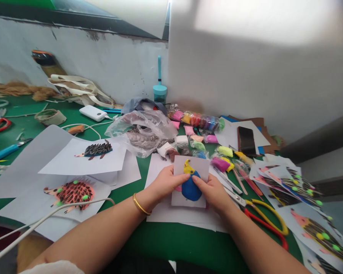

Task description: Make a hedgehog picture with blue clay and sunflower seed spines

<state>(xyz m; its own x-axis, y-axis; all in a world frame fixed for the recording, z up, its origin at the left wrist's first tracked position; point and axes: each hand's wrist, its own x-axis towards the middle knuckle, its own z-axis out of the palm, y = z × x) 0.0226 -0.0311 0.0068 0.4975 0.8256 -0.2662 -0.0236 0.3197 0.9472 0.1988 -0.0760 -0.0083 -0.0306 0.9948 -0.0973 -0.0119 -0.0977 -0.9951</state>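
A small white card (177,199) bears a flat blue clay shape (191,192) with a yellow clay piece (188,166) at its upper left. My left hand (167,182) grips the card's left edge, its thumb lying on the clay where yellow meets blue. On the right side, my right hand (213,190) holds the same card, thumb pressed on the blue clay. The fingers behind the card are hidden. Under the card lie white paper sheets (160,213) on the green table.
Scissors (270,219) and a white-bladed tool lie right of my hands. Behind are clay packets (220,163) and a plastic bag of seeds (144,133). Hedgehog pictures lie left (74,192) and right (317,228). A white cable (45,219) crosses the left side.
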